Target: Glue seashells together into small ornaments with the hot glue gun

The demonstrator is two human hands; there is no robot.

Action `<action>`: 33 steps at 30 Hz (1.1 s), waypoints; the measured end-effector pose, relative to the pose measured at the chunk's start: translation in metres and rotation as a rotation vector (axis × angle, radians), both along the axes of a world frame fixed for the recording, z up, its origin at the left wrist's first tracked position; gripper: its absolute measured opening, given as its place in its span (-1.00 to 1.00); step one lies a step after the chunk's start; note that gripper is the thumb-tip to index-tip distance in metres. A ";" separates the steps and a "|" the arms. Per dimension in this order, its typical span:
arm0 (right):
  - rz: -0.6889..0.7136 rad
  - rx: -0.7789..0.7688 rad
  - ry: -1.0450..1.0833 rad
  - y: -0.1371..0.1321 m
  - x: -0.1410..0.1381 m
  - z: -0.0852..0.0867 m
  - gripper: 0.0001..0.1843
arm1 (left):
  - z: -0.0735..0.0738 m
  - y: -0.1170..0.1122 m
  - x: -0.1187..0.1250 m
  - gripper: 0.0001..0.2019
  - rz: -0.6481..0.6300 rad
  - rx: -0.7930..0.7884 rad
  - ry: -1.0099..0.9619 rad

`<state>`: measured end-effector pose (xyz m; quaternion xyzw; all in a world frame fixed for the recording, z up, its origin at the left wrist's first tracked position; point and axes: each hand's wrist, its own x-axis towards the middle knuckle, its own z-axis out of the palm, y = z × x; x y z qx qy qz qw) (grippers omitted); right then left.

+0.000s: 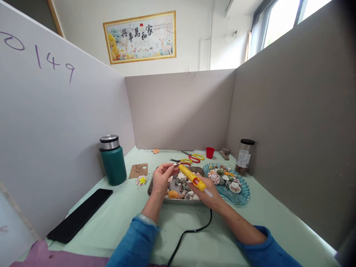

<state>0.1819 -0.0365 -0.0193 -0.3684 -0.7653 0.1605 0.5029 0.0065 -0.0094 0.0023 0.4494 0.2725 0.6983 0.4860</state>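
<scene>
My right hand (209,191) is wrapped round a yellow glue gun (191,177), with a clear glue stick poking out of its rear end. The gun's nozzle points up and left, at the fingertips of my left hand (164,178). Those fingers pinch a small whitish piece that is too small to name. Below both hands lies a metal tray (183,201) filled with shells and small stones, among them an orange shell (174,194). A black cord (191,231) runs from under my right hand towards the front edge.
A blue glass plate (244,194) of shells sits right, near a lidded jar (244,157). Scissors (198,157) and a red cup (210,152) lie behind. Left are a green bottle (113,165), a brown card (137,171), a star-topped disc (141,180) and a black slab (80,215). Partitions enclose the table.
</scene>
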 end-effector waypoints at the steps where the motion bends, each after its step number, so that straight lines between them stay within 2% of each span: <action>1: 0.008 0.013 -0.012 -0.001 0.000 0.001 -0.81 | 0.000 0.000 0.000 -0.71 0.002 -0.003 0.002; 10: 0.047 0.077 -0.076 -0.004 0.000 0.005 -0.82 | -0.002 0.002 0.001 -0.71 0.020 0.003 0.018; 18: -0.082 0.098 -0.040 0.000 0.000 0.000 -0.82 | -0.002 0.002 0.000 -0.72 0.035 0.006 0.038; 26: 0.024 0.120 -0.092 -0.003 0.000 0.002 -0.84 | -0.002 0.002 0.000 -0.74 0.043 -0.003 0.049; 33: 0.021 0.141 -0.090 -0.001 0.001 -0.002 -0.87 | -0.002 0.002 -0.002 -0.74 0.056 0.004 0.093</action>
